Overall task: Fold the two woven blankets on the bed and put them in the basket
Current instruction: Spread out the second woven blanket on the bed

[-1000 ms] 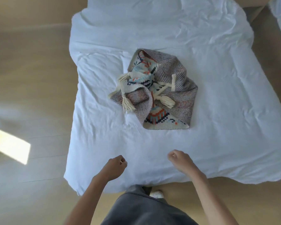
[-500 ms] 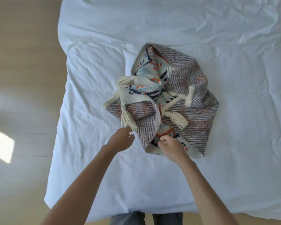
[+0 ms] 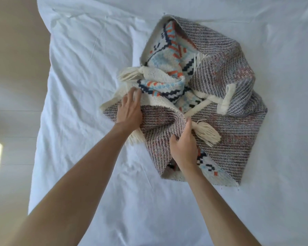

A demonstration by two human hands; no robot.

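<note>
— What do we see nearest to us?
— Our bare forearms reach over the white sheet of the bed (image 3: pixel 100 189). Our right hand (image 3: pixel 184 148) grips a raised fold of the blanket (image 3: pixel 238 139), fingers curled into the weave and thumb up beside a cream tassel (image 3: pixel 207 133).
— And our left hand (image 3: pixel 130 110)?
— It lies flat and wide, fingers straight, on the blanket's cream border at the left edge of the heap.
— How does the blanket look?
— It is crumpled, unfolded, in the middle of the bed. We see a ribbed back of grey mixed with pink, and a cream face with navy, orange and pale blue stepped patterns. Cream fringe shows at several corners. We cannot tell whether the heap is one blanket or two.
— Farther off?
— More wrinkled sheet, and to the left a pale floor (image 3: pixel 11 68).
</note>
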